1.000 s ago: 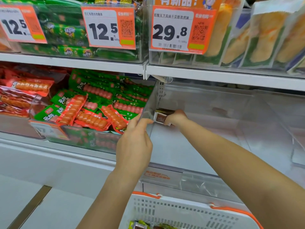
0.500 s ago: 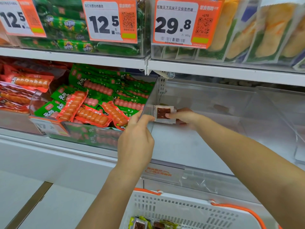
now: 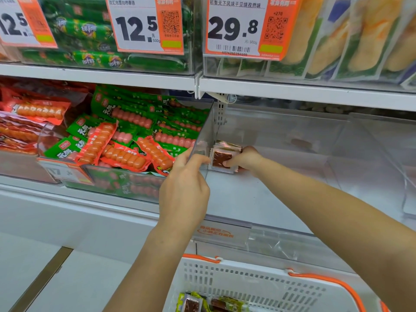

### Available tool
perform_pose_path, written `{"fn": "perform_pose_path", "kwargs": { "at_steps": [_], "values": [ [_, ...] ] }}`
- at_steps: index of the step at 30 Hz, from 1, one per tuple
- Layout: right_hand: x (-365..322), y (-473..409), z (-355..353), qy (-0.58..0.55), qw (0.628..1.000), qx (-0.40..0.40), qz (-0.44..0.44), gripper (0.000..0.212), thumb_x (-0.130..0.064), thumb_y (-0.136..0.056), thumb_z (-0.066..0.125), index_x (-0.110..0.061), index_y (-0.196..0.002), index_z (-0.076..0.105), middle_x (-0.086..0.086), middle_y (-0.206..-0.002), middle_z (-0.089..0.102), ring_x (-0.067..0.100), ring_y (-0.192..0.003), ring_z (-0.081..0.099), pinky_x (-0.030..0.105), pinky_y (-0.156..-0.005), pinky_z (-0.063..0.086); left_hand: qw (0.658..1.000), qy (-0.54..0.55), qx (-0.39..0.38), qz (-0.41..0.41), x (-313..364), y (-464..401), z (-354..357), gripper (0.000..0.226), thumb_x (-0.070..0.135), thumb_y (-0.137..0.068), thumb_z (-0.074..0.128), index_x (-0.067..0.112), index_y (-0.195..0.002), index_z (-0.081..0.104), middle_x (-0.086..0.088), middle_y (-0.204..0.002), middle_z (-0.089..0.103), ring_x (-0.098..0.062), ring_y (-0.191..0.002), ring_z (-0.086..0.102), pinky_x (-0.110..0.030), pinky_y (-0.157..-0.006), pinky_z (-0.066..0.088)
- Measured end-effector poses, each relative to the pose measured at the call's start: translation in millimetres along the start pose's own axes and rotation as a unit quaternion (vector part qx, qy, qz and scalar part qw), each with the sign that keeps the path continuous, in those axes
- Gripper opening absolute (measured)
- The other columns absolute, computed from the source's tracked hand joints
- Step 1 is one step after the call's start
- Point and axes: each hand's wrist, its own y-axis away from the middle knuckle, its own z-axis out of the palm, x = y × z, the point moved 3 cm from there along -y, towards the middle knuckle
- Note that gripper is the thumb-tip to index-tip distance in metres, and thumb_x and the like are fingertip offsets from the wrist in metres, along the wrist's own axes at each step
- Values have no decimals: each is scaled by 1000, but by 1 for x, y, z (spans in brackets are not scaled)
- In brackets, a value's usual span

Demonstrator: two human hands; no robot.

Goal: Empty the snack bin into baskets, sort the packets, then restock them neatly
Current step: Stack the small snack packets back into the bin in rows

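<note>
Overhead, price tag (image 3: 236,28) reading "29.8", "元/500g"

Orange-and-white price tag (image 3: 144,24) on the upper shelf's left bin: "12.5", "元/500g", QR code. Cropped tag (image 3: 24,21) at far left: "12.5". Price tag (image 3: 249,27) on the right upper bin: "29.8", "元/500g", "+270", QR code, barcode with digits too small to read surely. Orange Chinese print on the clear bin's front label (image 3: 216,231): blurred, unreadable.

white shop shelving (image 3: 144,75), pale floor (image 3: 33,266)
</note>
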Motion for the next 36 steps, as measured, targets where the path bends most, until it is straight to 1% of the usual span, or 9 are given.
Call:
{"fn": "perform_pose_path", "kwargs": {
  "at_steps": [3,6,11,17,19,23,27,33,36],
  "values": [
    [-4,8,1,42,998,21,-43,53,-17,-75,80,-4,-121,56,10,-119,62,27,-107,59,31,-88,48,1000,-1,0,3,0,-1,1,33,4,-92,46,21,-114,63,-1,-133,52,-26,-97,58,-37,-72,49],
    [-8,14,0,66,992,43,-101,43,-17,-80,75,-7,-119,59,10,-118,63,28,-106,58,27,-83,44,1000,-4,-2,1,-2,-1,2,32,5,-92,46,21,-114,63,0,-134,52,-25,-100,58,-35,-74,48],
    [-10,14,0,-17,1000,25,-8,31,-16,-81,71,-5,-105,56,11,-102,57,24,-89,52,29,-76,44,1000,0,-1,4,-3,-1,3,35,5,-92,46,23,-118,61,1,-135,51,-23,-103,57,-34,-76,47],
    [-11,15,-2,1,1000,30,-4,20,-14,-83,68,-7,-89,51,11,-93,55,24,-84,53,32,-80,49,1000,25,7,-8,-2,2,2,59,9,-97,42,30,-149,25,1,-138,50,-21,-109,55,-30,-78,40],
    [-11,16,-3,14,1000,25,-3,21,-16,-83,68,-7,-91,50,10,-93,54,24,-85,53,32,-81,48,1000,23,8,-9,-2,2,4,56,8,-97,41,24,-149,27,0,-141,49,-22,-115,53,-29,-82,40],
    [-5,16,-3,-21,999,21,16,29,-20,-84,70,-6,-97,48,8,-82,52,19,-72,53,28,-65,45,1000,23,8,-2,-4,2,4,54,5,-96,40,21,-147,32,4,-147,42,-17,-125,47,-26,-92,38],
    [-4,15,0,-54,998,28,17,39,-20,-81,73,-1,-111,56,16,-107,63,27,-94,61,37,-84,51,1000,24,7,0,-4,2,5,55,5,-96,41,21,-148,32,5,-148,42,-16,-125,47,-24,-92,37],
    [-8,19,-3,-36,999,16,12,29,-23,-87,67,-7,-103,50,11,-98,53,23,-89,51,28,-68,42,1000,23,6,0,-4,2,3,56,4,-95,40,22,-148,31,5,-148,41,-17,-124,47,-26,-92,38],
    [-9,29,-11,10,1000,9,6,31,-25,-89,64,-4,-109,53,11,-98,53,23,-89,52,34,-80,47,1000,22,-6,-1,-2,2,3,55,7,-97,40,21,-148,30,4,-149,40,-17,-126,46,-28,-94,39]
  ]
}}
